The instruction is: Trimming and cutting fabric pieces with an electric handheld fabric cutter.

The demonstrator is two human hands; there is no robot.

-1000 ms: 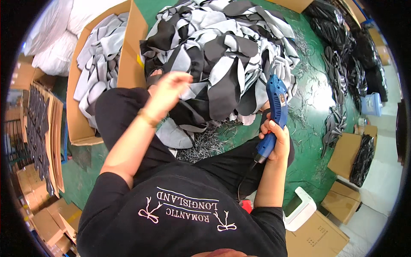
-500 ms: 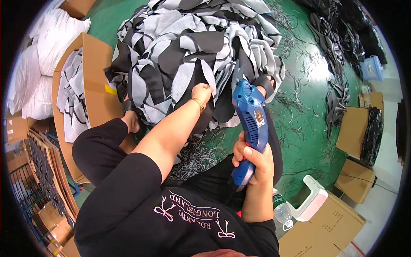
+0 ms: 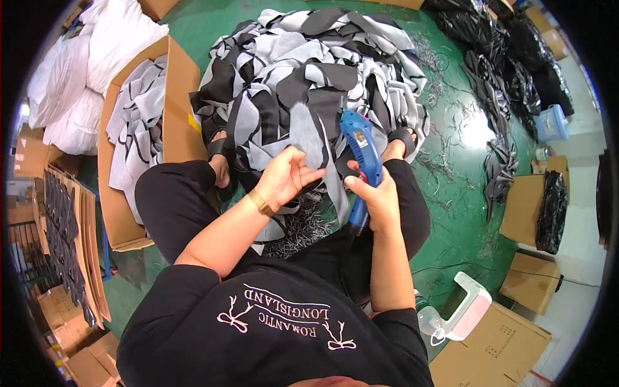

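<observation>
Here, blue tool [image 3: 365, 152] gripped, gray fabric [image 3: 305, 132] perhaps touched

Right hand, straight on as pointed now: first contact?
Likely the fabric pile, met by the tip of the blue power tool that the right hand holds; depth to it is unclear.

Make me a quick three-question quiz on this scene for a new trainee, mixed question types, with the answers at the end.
1. Choose one. The right hand holds: A) a clear bottle; B) a blue power tool; C) a white bag.
2. True or false: from the wearer's view, the open cardboard box stands left of the fabric heap.
3. Fill in: the gold-coloured band is worn on the ____ wrist.

Key: 1. B. 2. True. 3. Left.
</observation>
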